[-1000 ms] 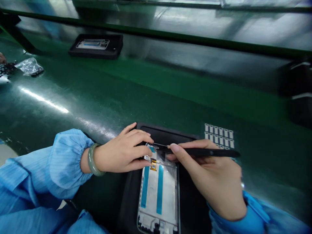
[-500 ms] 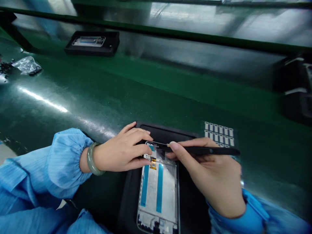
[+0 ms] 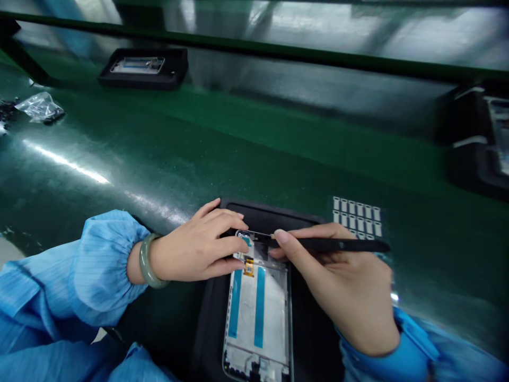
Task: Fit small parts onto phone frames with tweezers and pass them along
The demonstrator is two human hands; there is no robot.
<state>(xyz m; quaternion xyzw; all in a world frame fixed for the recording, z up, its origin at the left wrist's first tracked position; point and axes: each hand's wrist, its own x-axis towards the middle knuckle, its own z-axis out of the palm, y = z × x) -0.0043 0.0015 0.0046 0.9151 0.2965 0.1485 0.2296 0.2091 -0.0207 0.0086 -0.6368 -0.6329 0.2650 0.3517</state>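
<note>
A silver phone frame [image 3: 274, 313] with two blue strips lies in a black holder [image 3: 318, 323] in front of me. A small gold flex cable [image 3: 249, 268] shows near its upper left. My left hand [image 3: 199, 246] rests with spread fingers at the frame's top left corner, some fingertips touching it and others on the holder's rim. My right hand [image 3: 342, 281] is closed around black tweezers [image 3: 345, 245], held nearly level. Their tips point left to the frame's top edge; whether anything is between them I cannot tell.
A sheet of small pale parts [image 3: 358, 216] lies right of the holder. Another black holder [image 3: 143, 69] with a phone frame stands at the back left, and stacked black holders [image 3: 477, 140] at the far right. A clear plastic bag [image 3: 42, 107] lies on the green table [image 3: 199, 148].
The view has shifted slightly, so the far holders sit a little further left. Both hands, the tweezers and the phone frame keep nearly the same positions.
</note>
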